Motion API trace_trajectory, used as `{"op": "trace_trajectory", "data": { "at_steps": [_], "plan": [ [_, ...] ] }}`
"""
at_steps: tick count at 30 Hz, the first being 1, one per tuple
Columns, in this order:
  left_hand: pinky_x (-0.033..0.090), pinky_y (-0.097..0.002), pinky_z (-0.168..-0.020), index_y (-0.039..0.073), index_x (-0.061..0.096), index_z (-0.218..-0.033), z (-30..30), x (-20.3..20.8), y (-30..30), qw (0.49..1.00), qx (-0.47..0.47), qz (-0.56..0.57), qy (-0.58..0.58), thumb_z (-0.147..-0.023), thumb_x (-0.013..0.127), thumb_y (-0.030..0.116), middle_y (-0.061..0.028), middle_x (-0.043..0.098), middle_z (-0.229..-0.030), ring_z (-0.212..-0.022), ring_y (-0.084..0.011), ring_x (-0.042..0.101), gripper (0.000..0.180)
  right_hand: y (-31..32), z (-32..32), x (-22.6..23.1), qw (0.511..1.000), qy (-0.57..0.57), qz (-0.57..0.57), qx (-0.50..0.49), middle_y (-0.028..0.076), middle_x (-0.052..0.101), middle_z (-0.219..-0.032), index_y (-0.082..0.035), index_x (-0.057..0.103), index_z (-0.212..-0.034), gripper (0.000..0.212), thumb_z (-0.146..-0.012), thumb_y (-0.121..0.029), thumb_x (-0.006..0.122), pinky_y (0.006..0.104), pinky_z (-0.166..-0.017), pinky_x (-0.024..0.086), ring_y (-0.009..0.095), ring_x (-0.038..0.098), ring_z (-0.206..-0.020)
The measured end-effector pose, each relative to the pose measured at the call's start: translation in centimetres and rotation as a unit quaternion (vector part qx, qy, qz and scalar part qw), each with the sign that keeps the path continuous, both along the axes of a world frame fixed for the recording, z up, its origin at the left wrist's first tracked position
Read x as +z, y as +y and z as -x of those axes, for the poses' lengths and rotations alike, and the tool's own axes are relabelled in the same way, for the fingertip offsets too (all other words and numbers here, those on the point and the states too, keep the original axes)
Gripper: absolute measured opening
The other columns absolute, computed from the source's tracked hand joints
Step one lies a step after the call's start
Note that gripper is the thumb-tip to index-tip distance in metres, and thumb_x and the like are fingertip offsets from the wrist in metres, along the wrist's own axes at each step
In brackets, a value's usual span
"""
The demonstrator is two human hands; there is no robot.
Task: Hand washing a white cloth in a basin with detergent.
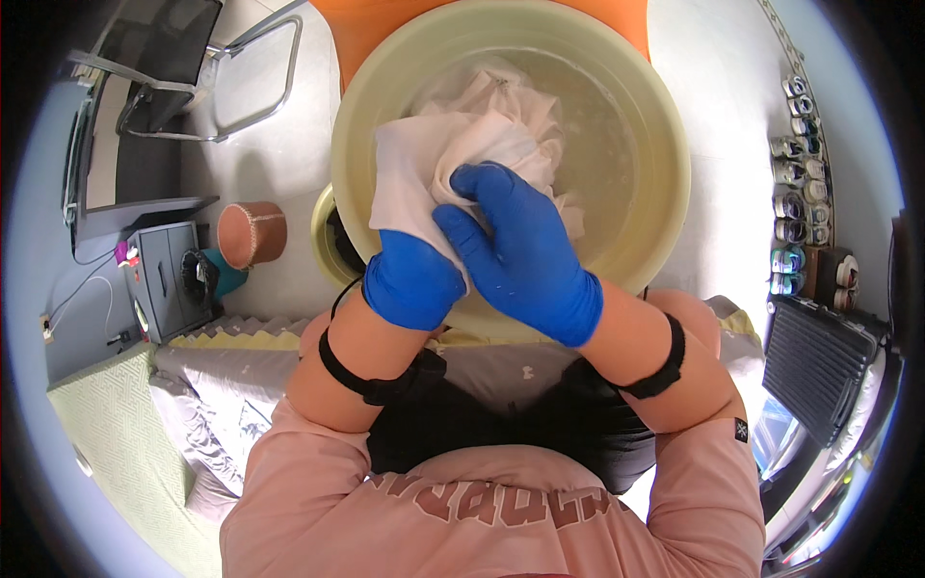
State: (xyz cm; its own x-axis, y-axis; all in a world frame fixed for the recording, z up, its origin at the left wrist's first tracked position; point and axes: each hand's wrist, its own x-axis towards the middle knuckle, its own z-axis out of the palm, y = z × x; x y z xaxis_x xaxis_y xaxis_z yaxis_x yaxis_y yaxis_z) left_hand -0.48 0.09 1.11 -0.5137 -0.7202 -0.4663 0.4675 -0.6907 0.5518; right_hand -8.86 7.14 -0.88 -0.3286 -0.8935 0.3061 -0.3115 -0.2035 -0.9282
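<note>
A large pale yellow-green basin (pixel 667 193) holds cloudy water, with a wet, pale pinkish-white cloth (pixel 501 125) bunched in it. Both my hands wear blue rubber gloves. My left hand (pixel 412 284) is at the basin's near left side, and the cloth drapes over its fingers, so their grip is hidden. Across from it, my right hand (pixel 515 246) is bent over the same cloth, its fingers curled onto a fold beside the left hand. Part of the cloth spreads flat toward the left, while the rest lies crumpled at the far side.
The basin stands on an orange surface (pixel 337 29). A smaller yellow-green basin (pixel 323 231) with something dark inside sits to its left, near a brown bucket (pixel 252 234). A metal-framed chair (pixel 260 87) is at far left. Shoes (pixel 790 173) and a black suitcase (pixel 824 361) line the right.
</note>
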Motion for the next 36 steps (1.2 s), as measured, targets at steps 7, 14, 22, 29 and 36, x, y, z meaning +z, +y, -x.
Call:
{"op": "trace_trajectory", "data": {
  "at_steps": [7,14,22,29,36],
  "plan": [
    [0.049,-0.0338,-0.091,0.0,0.055,-0.121,-1.3,-1.9,0.0,0.988,-0.047,0.121,0.089,-0.101,0.034,0.034,-0.0116,0.062,-0.114,-0.101,-0.0233,0.06,0.045,0.8,-2.3,0.5,0.989,0.123,-0.019,-0.08,0.019,0.054,-0.062,-0.003,0.057,-0.073,0.021,-0.089,-0.016,0.063,0.0405,-0.053,0.044,0.037,0.057,-0.056],
    [0.051,-0.0316,-0.076,-0.004,0.06,-0.105,-0.9,-0.8,-0.3,0.789,-0.14,0.551,-0.232,-0.094,0.042,0.013,-0.012,0.064,-0.093,-0.082,-0.0201,0.06,0.027,-0.4,0.5,-0.8,0.978,0.158,-0.078,-0.117,0.017,0.06,-0.071,-0.007,0.061,-0.076,0.02,-0.089,-0.022,0.06,0.0414,-0.056,0.048,0.037,0.06,-0.062],
    [0.048,-0.0275,-0.063,-0.005,0.063,-0.093,0.2,1.2,-0.1,0.618,-0.183,0.658,-0.388,-0.086,0.053,0.003,-0.008,0.063,-0.084,-0.072,-0.0135,0.058,0.015,-1.7,1.5,-1.2,0.985,0.114,-0.078,-0.105,0.019,0.056,-0.063,-0.002,0.058,-0.071,0.026,-0.09,-0.019,0.059,0.039,-0.053,0.046,0.037,0.057,-0.055],
    [0.048,-0.0308,-0.09,0.0,0.062,-0.117,-0.5,0.3,-0.4,0.632,-0.188,0.644,-0.388,-0.085,0.063,0.011,-0.0122,0.065,-0.11,-0.1,-0.0227,0.063,0.035,-1.3,2.6,-0.6,0.981,0.109,-0.109,-0.114,0.018,0.058,-0.067,-0.002,0.058,-0.072,0.025,-0.09,-0.02,0.06,0.039,-0.056,0.047,0.036,0.059,-0.06],
    [0.049,-0.0354,-0.085,0.004,0.061,-0.117,-1.1,-0.9,-0.7,0.642,-0.077,0.701,-0.301,-0.084,0.06,0.015,-0.0139,0.063,-0.11,-0.1,-0.0281,0.061,0.035,0.1,-0.1,-0.1,0.995,0.076,-0.046,-0.047,0.017,0.058,-0.064,-0.001,0.06,-0.075,0.027,-0.094,-0.019,0.055,0.0369,-0.054,0.047,0.029,0.059,-0.054]
  ]
}}
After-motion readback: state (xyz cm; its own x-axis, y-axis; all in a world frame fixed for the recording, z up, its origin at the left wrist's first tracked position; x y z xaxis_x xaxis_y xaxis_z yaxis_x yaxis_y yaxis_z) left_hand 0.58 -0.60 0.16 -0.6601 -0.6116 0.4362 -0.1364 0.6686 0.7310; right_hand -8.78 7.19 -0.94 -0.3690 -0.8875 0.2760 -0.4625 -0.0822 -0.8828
